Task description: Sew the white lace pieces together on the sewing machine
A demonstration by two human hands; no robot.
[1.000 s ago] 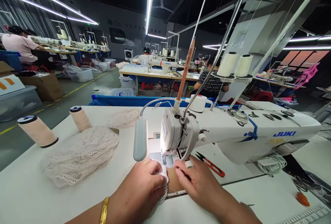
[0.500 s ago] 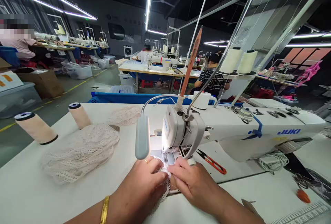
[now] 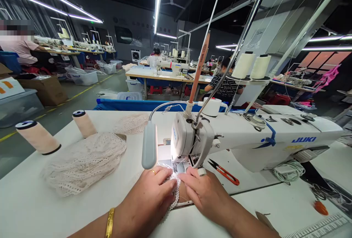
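Fingers first: left thumb and forefinger look pinched on a white lace strip [image 3: 177,194], the other fingers curled under and partly hidden. That's the left hand [image 3: 145,197], with a ring on one finger. Right hand [image 3: 206,192]: fingertips bunched at the strip's right edge, just in front of the presser foot. They touch or nearly touch the lace; can't tell if they actually grip it.

Strip location: between the two hands, running from the foot area back toward the wearer and down under the left hand. Brown panel [image 3: 185,194] shows just right of it. Can't confirm whether the needle is in the lace; too small.

Step, my read: lining up or feeding lace at the needle of the sewing machine [image 3: 236,139]. Next move calls for holding the edge flat and straight, left hand steering, right fingertips guiding but clear of the needle.

Further out: lamp [image 3: 150,146] hangs just above and beyond the left hand. Red-handled snips [image 3: 227,174] lie on the machine bed beyond the right hand. Lace pile [image 3: 85,164] sits on the table to the left, thread cone [image 3: 40,137] behind it.
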